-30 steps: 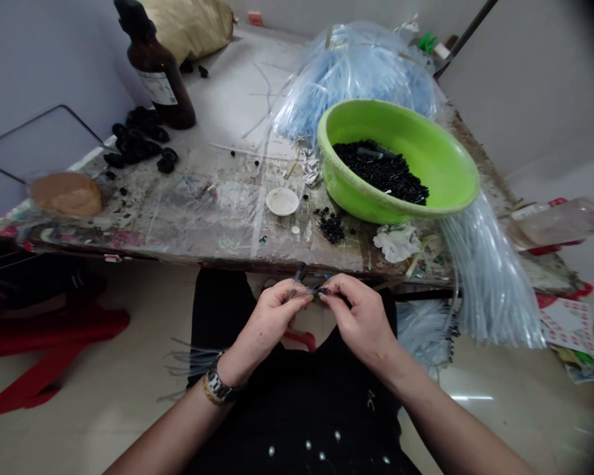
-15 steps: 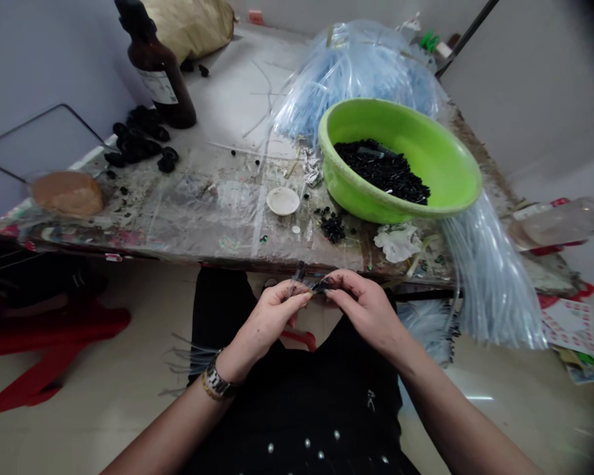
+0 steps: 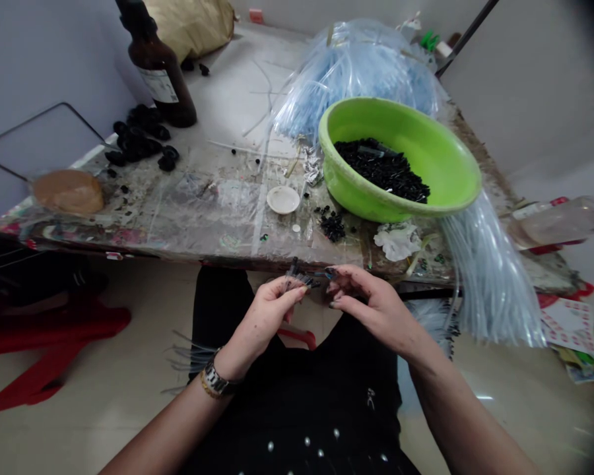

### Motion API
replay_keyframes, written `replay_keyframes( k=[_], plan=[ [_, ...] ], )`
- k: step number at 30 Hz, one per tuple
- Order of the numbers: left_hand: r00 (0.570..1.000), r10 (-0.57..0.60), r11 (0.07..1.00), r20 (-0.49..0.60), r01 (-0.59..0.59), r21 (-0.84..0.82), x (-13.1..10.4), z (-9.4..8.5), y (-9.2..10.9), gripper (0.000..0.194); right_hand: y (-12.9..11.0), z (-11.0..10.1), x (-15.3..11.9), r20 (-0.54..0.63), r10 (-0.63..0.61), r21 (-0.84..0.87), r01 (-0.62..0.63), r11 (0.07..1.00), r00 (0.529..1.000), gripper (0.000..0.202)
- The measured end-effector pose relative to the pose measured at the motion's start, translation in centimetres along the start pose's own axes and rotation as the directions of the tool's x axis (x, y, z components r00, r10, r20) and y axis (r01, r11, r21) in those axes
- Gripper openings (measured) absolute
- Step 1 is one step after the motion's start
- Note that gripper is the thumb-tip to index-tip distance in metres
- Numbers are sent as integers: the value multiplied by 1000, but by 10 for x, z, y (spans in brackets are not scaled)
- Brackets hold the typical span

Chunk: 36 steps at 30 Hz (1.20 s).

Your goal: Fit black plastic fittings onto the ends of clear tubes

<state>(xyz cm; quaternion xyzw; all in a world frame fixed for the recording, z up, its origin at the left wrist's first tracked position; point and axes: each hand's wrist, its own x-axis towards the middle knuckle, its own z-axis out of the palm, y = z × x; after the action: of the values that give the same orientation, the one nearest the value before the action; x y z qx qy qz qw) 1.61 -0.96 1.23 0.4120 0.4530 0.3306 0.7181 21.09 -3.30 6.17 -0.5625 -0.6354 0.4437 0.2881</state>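
Over my lap, just off the table's front edge, my left hand pinches a few short clear plastic tubes with black ends between thumb and fingers. One black end points up and others point right. To its right is my right hand, thumb and forefinger apart, the other fingers curled behind. Its fingertips look dark, and whether a tiny piece sits among the curled fingers cannot be made out. Beyond my hands, a green basin holds a heap of small black pieces. A small black pile lies before it.
A large bundle of clear tubing lies behind the basin, and more strands hang over the right edge. A white dish, crumpled tissue, brown bottle and brown block are on the table. A red stool stands left.
My right hand has come away from the tubes in my left hand, its thumb and forefinger parting. My left hand has shifted slightly left, still holding the tubes.
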Motion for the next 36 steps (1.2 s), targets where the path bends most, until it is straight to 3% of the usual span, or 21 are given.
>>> replay_keyframes(
  k=[5,9,14,29,36],
  plan=[
    [1000,-7,1000,21,6,29,-2,2,1,20,-2,-3,2,-43,-146,-326,124,937,988,16],
    [999,0,999,40,-2,44,-5,5,5,20,-1,-1,5,66,-273,-471,271,839,960,16],
    [998,1,997,57,-5,83,-8,6,8,18,-3,3,7,176,-300,-571,345,745,938,20],
    [998,-27,997,53,23,78,-3,12,3,18,9,19,-1,67,-224,-560,222,798,972,20],
    [997,-13,995,78,6,98,4,11,0,16,8,13,2,-26,-204,-418,174,891,979,12]
  ],
)
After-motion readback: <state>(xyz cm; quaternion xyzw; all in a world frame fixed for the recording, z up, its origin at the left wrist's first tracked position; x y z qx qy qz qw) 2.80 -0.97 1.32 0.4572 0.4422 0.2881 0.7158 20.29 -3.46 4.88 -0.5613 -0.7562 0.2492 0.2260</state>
